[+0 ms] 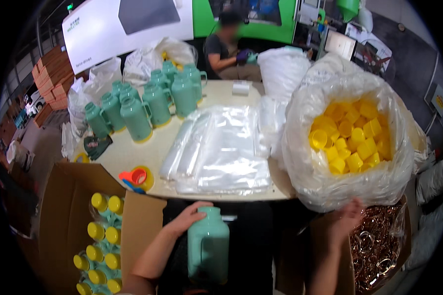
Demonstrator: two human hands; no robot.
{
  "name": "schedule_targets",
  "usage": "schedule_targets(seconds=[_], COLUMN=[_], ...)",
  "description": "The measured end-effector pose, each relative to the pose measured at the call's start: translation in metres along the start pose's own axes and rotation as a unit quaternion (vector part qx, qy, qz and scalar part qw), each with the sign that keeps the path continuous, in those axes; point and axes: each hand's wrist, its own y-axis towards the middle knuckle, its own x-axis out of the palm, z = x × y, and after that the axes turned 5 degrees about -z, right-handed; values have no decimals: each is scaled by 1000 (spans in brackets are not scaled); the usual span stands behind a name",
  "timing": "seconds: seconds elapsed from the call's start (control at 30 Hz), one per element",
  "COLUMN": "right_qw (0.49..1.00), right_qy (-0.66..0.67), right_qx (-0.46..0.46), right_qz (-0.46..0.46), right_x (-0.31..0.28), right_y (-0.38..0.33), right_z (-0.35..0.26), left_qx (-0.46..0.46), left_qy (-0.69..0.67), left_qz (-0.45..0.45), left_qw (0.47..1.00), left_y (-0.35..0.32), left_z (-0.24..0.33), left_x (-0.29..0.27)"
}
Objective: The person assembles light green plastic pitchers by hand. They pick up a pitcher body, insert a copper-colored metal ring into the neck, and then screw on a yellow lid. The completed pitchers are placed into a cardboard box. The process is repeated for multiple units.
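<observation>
In front of my body a mint-green vacuum flask (209,248) stands upright with no yellow cup on its top. My left hand (188,216) grips it at the neck from the left side, with fingers curled over the shoulder. Off to the right, my right hand (349,215) is raised between the big bag of yellow cups (352,135) and a box of copper-coloured metal rings (376,246). It is smeared by motion, so I cannot make out its fingers or anything in them.
Several green flasks (135,120) stand at the table's back left. Clear plastic bags (226,152) lie stacked mid-table beside an orange tape dispenser (139,176). An open carton (142,226) at left holds yellow-topped flasks. A co-worker (226,49) sits beyond the table.
</observation>
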Motion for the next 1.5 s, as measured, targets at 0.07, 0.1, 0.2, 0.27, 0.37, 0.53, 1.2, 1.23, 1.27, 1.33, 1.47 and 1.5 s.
schedule_targets(seconds=[0.07, 0.1, 0.2, 0.27, 0.37, 0.53, 1.2, 1.23, 1.27, 1.33, 1.47, 1.5], right_qw=[937, 820, 755, 826, 749, 808, 726, 701, 674, 618, 538, 496], right_qy=[245, 396, 278, 74, 160, 126, 187, 216, 245, 279, 302, 366], right_qx=[229, 357, 457, 248, 350, 316, 442, 462, 480, 511, 529, 498], right_qz=[-101, -208, -381, -501, -539, -482, -492, -499, -505, -529, -583, -610], right_x=[101, 134, 204, 218, 205, 179, 171, 173, 175, 179, 196, 199], right_y=[-46, -63, -123, -156, -186, -211, -218, -215, -212, -205, -195, -201], right_z=[8, 16, 18, 26, 44, 22, 2, 7, 14, 20, 11, 29], left_qx=[-6, 14, 76, 69, 86, 28, -13, -22, -31, -21, -61, -65], left_qy=[49, 41, 30, -10, 63, 49, -113, -130, -147, -153, -208, -223], left_qz=[6, 12, 53, 107, 140, 255, 287, 283, 279, 218, 97, 96], left_qw=[999, 999, 995, 992, 984, 965, 951, 950, 949, 964, 971, 968], left_y=[-11, -16, -16, -17, -25, -41, -71, -70, -70, -68, -56, -47], left_z=[8, 10, 23, 32, 20, 8, 28, 27, 25, 19, 27, 36], left_x=[0, -1, 18, 27, 29, 41, 72, 69, 66, 57, 42, 47])
